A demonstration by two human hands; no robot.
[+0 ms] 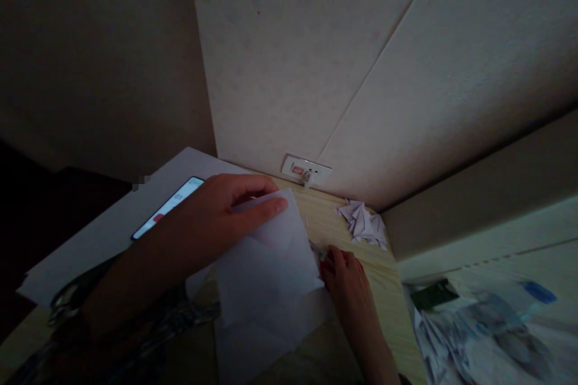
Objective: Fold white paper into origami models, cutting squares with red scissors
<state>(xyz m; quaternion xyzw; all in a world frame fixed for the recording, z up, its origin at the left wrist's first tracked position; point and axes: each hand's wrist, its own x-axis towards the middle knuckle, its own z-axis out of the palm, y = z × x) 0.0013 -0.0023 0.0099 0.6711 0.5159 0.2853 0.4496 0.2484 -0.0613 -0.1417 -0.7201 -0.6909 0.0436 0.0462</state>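
Note:
A white sheet of paper (pixel 271 271) with fold creases is in front of me, tilted over the wooden table. My left hand (pixel 244 207) pinches its upper end, thumb on the near face and fingers behind. At the sheet's right edge, my right hand (pixel 345 274) is closed around red-handled scissors (pixel 324 257). Only bits of red and a small greyish part show between and beside its fingers; the blades are mostly hidden. A small notch or flap of paper juts out close to the right fingertips.
A lit phone (pixel 169 207) lies on a stack of white paper (pixel 90 240) at left. Folded paper pieces (pixel 362 222) sit at the table's (pixel 383 289) back right corner. A wall socket (pixel 306 168) holds a plug. Lower right, a clear bottle (pixel 510 319) and more folded paper (pixel 436 343) lie below.

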